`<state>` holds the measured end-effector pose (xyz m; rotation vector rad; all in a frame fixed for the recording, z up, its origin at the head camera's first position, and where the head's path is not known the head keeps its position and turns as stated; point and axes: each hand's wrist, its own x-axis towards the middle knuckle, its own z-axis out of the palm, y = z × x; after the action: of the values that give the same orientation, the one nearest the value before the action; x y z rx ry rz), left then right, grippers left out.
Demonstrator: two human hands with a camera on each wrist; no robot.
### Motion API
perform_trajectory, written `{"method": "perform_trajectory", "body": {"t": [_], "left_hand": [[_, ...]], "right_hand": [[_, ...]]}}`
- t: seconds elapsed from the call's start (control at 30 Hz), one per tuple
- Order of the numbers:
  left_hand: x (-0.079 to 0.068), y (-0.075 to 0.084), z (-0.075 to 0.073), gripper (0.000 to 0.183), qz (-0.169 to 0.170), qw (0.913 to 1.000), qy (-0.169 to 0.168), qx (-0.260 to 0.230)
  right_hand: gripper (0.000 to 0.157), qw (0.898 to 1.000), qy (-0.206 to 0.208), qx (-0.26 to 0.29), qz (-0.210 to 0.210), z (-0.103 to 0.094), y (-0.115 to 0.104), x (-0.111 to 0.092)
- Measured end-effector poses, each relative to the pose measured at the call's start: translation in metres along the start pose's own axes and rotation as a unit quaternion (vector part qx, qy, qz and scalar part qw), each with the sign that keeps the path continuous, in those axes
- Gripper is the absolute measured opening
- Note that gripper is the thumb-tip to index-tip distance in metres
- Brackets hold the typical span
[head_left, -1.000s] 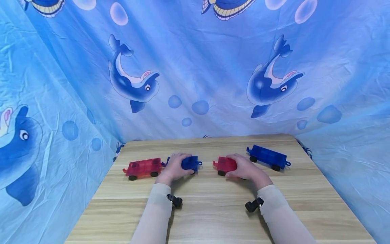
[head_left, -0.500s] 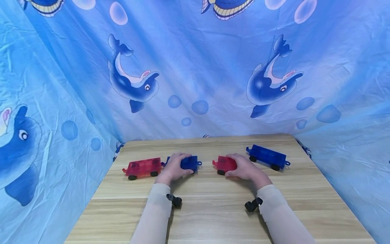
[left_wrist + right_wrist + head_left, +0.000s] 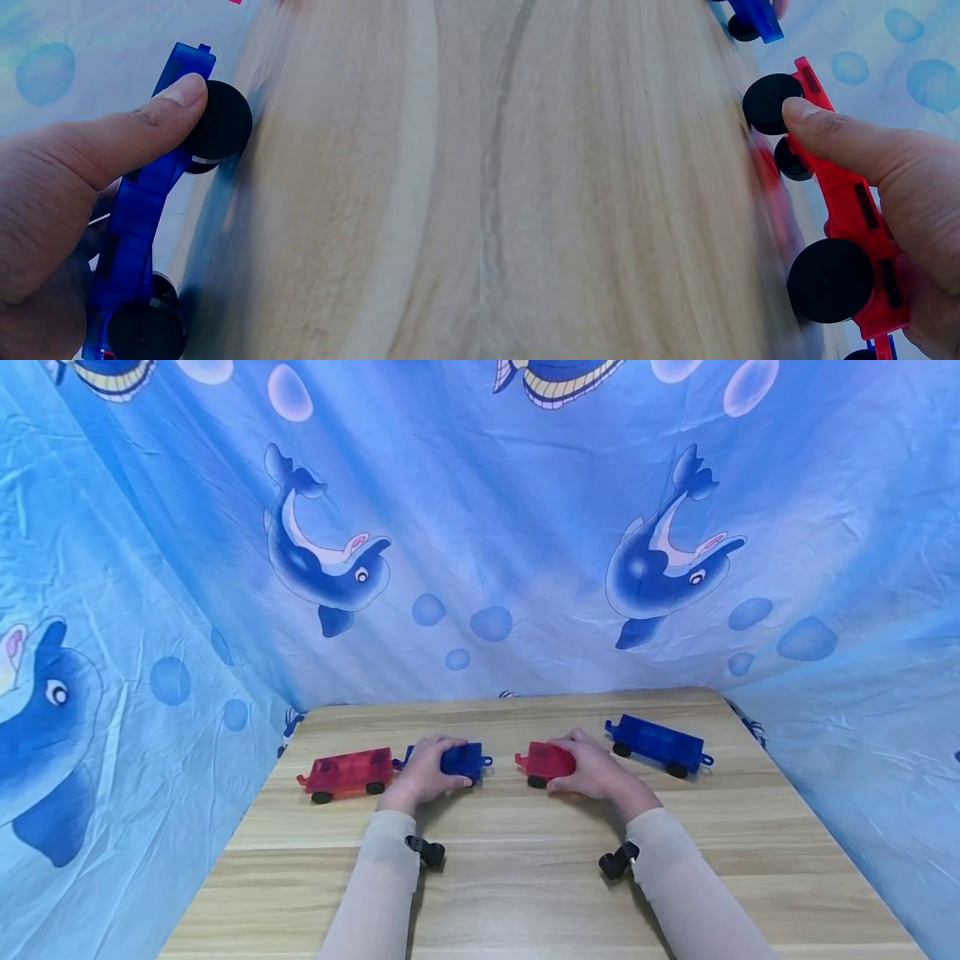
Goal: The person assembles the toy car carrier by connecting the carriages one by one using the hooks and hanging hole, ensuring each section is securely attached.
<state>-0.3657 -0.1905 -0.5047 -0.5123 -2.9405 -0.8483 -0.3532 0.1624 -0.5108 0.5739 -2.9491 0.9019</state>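
In the head view, my left hand [image 3: 426, 774] grips a translucent blue toy train wagon [image 3: 463, 762] with black wheels. Its thumb lies against a wheel [image 3: 217, 120] in the left wrist view. A red wagon [image 3: 348, 772] meets the blue one's left end; whether they are hooked is unclear. My right hand [image 3: 600, 770] holds another red wagon [image 3: 549, 762] from above, thumb on its near side. A small gap separates this wagon's hook [image 3: 521, 759] from the blue wagon's loop [image 3: 487, 761]. My palm hides the red wagon's right end.
Behind my right hand a second blue wagon [image 3: 660, 743] stands at an angle on the wooden table [image 3: 510, 877]. Blue dolphin-print cloth [image 3: 480, 543] hangs behind the table and along both sides.
Both hands have shifted slightly left with their wagons. The left red wagon has moved left too. The gap between the held wagons looks nearly the same, and the far blue wagon has stayed put.
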Motion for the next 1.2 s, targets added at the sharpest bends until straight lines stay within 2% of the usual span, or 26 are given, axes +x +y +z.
{"method": "perform_trajectory", "body": {"t": [0.57, 0.77, 0.97, 1.2], "left_hand": [[-0.002, -0.003, -0.005, 0.075, -0.006, 0.9995, 0.003, -0.031], [-0.003, -0.004, -0.008, 0.075, -0.012, 0.9991, 0.002, -0.040], [-0.004, -0.004, -0.010, 0.074, -0.017, 0.9989, 0.000, -0.043], [-0.004, -0.005, -0.012, 0.075, -0.014, 0.9988, -0.003, -0.047]], "right_hand": [[0.087, 0.999, -0.010, -0.024, -0.023, 0.000, -0.009, 0.007], [0.090, 0.999, -0.010, -0.046, -0.018, 0.003, -0.013, 0.012], [0.085, 0.999, -0.010, -0.050, -0.015, 0.005, -0.019, 0.018], [0.088, 0.999, -0.010, -0.046, -0.022, 0.008, -0.023, 0.024]]}}
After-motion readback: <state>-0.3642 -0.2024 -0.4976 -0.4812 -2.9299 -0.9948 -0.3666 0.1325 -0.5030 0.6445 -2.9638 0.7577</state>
